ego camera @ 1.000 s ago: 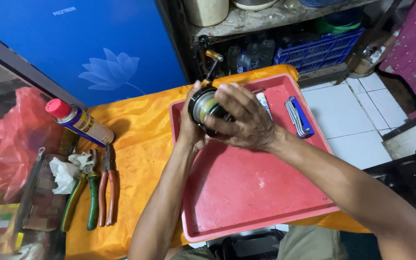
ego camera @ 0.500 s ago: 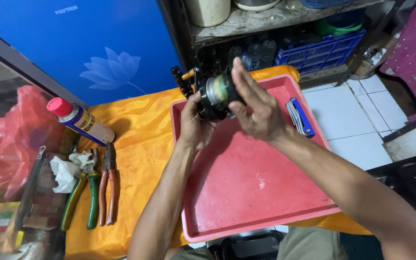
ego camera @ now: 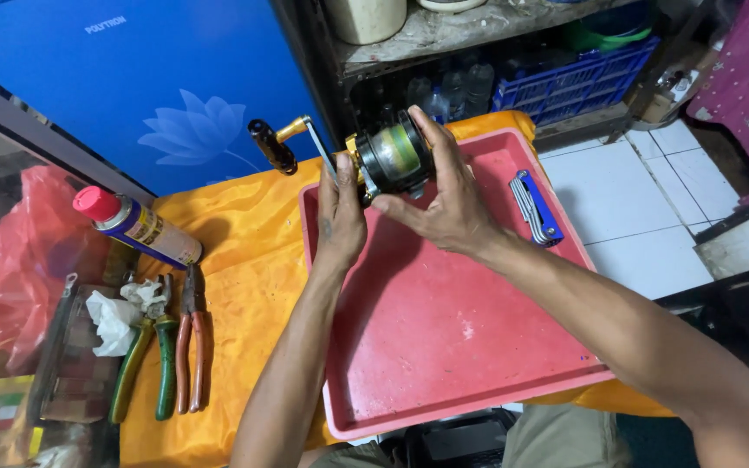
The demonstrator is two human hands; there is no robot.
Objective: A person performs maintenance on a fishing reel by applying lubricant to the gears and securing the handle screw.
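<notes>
Both hands hold a reel (ego camera: 389, 158) up over the red tray (ego camera: 478, 364). The left hand (ego camera: 340, 217) grips its side, the right hand (ego camera: 444, 204) wraps its spool (handle (ego camera: 281, 143) sticking left).

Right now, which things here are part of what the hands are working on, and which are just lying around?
In hand:
- fishing reel with its crank handle, held above the red tray
- left hand and right hand, both gripping the reel

Lying about:
- blue hex key set on the tray
- spray can
- green pliers and orange pliers
- crumpled tissue
</notes>
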